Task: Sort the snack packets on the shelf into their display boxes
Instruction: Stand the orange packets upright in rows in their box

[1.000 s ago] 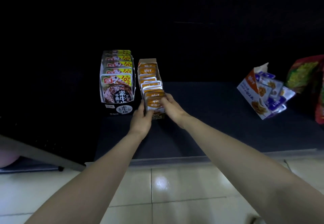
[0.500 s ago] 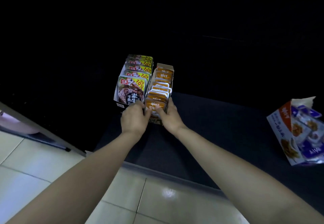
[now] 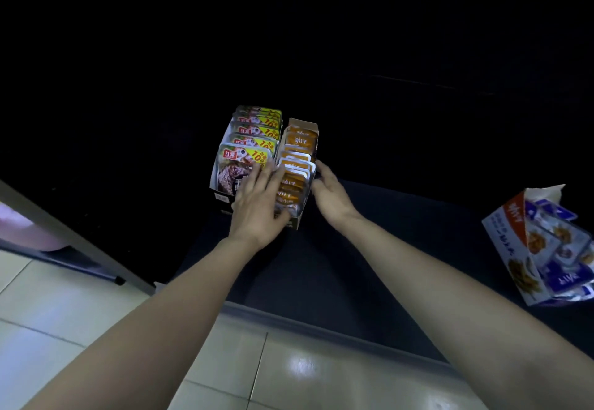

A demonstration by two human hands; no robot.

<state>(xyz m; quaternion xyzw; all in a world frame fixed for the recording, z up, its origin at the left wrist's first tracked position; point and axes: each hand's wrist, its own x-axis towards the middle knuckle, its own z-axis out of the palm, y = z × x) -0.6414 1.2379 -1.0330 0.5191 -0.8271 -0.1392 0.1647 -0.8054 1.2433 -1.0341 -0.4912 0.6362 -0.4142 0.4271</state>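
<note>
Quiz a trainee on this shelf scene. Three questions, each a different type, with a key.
1. True or false: the orange-packet box stands directly right of the yellow-label box.
2. Fill in: the blue-packet box at far right sits ___ (upright or tilted).
3. Which box do the left hand and right hand flank? A) orange-packet B) yellow-label C) blue-packet

Key: 1 true; 2 tilted; 3 A.

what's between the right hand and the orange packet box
Nothing visible. The right hand is close beside the orange packet box, fingers at its side wall. The left hand rests on the box's opposite side.
</note>
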